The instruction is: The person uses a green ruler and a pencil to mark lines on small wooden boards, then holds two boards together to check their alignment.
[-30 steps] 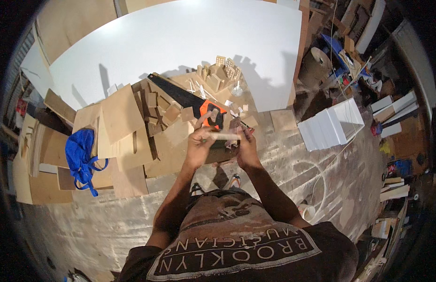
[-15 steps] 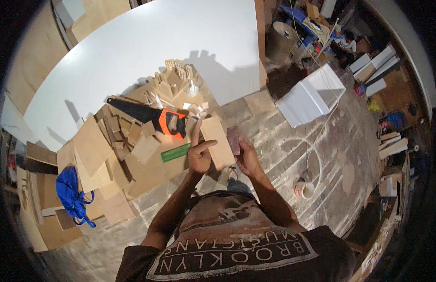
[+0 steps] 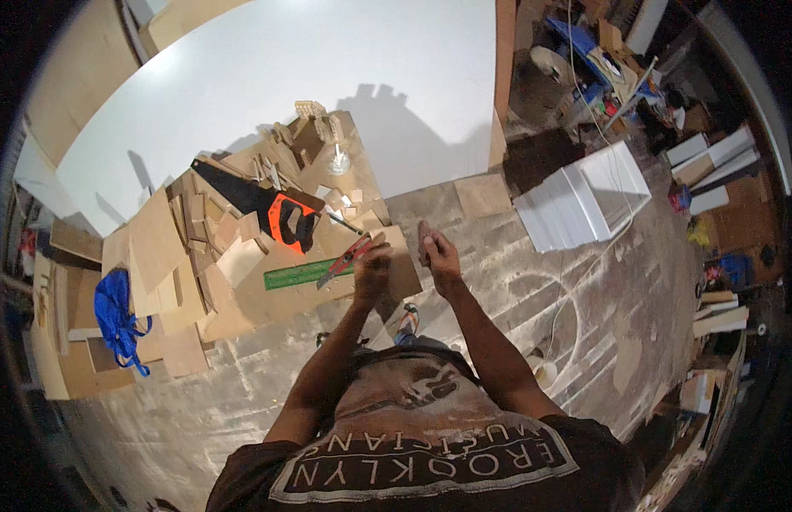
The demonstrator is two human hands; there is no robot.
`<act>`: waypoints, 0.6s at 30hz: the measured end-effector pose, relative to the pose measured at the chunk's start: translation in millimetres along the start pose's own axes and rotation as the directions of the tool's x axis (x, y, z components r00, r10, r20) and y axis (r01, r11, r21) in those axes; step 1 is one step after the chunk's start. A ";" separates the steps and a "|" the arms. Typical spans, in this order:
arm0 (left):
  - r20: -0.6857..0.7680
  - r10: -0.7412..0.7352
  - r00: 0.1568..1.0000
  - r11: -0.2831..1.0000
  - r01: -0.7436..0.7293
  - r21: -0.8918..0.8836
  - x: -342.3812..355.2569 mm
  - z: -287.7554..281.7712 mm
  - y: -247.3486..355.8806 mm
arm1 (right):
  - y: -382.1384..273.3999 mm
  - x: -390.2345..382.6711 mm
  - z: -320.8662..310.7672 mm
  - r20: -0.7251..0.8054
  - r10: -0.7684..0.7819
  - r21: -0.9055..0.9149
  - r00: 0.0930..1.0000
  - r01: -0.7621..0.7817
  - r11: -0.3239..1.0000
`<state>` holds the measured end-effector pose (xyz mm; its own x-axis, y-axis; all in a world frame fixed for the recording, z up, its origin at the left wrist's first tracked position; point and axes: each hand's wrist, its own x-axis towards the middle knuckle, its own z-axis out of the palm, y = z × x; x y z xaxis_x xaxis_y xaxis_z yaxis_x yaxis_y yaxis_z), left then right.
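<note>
My left hand [image 3: 372,271] is closed over the table's near right corner, beside a red utility knife [image 3: 346,259]. A small pale wooden piece [image 3: 378,238] shows at its fingertips, seen nearly edge-on and mostly hidden by the hand. To the right, apart from the left one, my right hand [image 3: 442,258] pinches a folded brown piece of sandpaper [image 3: 424,234] between thumb and fingers. Left of the knife lies a green ruler-like strip [image 3: 302,275]. A handsaw [image 3: 281,213] with an orange and black handle rests behind it, close to a thin dark pencil-like stick [image 3: 345,224].
Wood offcuts [image 3: 234,239] crowd the table's left side, with small wooden models [image 3: 315,128] and a clear cup [image 3: 338,160] farther back. A large white panel [image 3: 268,68] stands beyond. A white box [image 3: 575,200] and a cup [image 3: 545,372] are on the floor at right.
The wooden piece, broad face showing before, is now turned nearly edge-on in my left hand. The right hand has drawn away from it with the sandpaper. The utility knife has come into sight.
</note>
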<state>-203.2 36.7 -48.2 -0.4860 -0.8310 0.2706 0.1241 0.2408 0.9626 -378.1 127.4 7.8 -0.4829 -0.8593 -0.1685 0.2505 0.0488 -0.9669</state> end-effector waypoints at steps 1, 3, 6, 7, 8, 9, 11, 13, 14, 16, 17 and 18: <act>0.016 -0.121 0.993 0.990 0.122 -0.076 -0.9 11.0 -31.0 | 15.9 10.5 -17.1 -0.018 0.080 0.100 0.997 -0.078 0.992; -0.008 -0.152 0.988 0.988 0.152 0.037 -3.2 37.1 -46.9 | 46.4 14.9 -45.5 -0.036 0.101 0.008 0.994 -0.101 0.995; 0.055 -0.068 0.996 0.889 0.035 0.457 -4.6 30.4 -58.9 | 70.5 14.5 -44.4 -0.103 0.181 -0.056 0.978 -0.188 0.981; 0.085 -0.008 0.996 0.772 -0.048 0.634 -0.3 35.4 -55.6 | 80.3 17.9 -49.1 -0.104 0.191 -0.052 0.976 -0.197 0.979; 0.085 -0.008 0.996 0.777 -0.047 0.628 0.0 40.9 -51.0 | 89.1 20.9 -55.5 -0.109 0.199 -0.046 0.974 -0.205 0.978; 0.124 -0.109 0.986 0.675 -0.019 0.738 0.8 43.6 -35.6 | 97.8 22.0 -57.8 -0.117 0.209 -0.047 0.971 -0.216 0.975; 0.139 -0.211 0.968 0.551 0.000 0.834 1.5 43.8 -24.6 | 101.7 24.8 -52.4 -0.129 0.202 0.018 0.971 -0.201 0.979; 0.120 -0.160 0.980 0.461 -0.034 0.887 0.5 38.4 -24.1 | 92.9 29.9 -43.0 -0.089 0.203 -0.013 0.975 -0.205 0.979; 0.114 -0.163 0.980 0.458 -0.027 0.889 2.6 35.6 -25.3 | 88.6 32.7 -39.3 -0.060 0.202 -0.043 0.977 -0.205 0.978; 0.161 -0.090 0.983 0.472 -0.100 0.876 10.4 34.5 -27.3 | 80.8 40.0 -37.3 -0.032 0.229 -0.007 0.973 -0.229 0.973; 0.156 -0.093 0.983 0.473 -0.094 0.876 13.4 35.5 -28.5 | 77.7 42.8 -35.4 -0.005 0.252 0.030 0.968 -0.252 0.967; 0.154 -0.116 0.981 0.464 -0.084 0.882 16.8 37.8 -30.3 | 80.8 44.8 -35.8 -0.007 0.255 0.028 0.967 -0.254 0.967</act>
<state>-247.9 34.4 -73.4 -0.6248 -0.7659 0.1516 -0.6644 0.6235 0.4122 -409.6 111.0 -84.8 -0.4087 -0.8152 -0.4104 0.3889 0.2513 -0.8864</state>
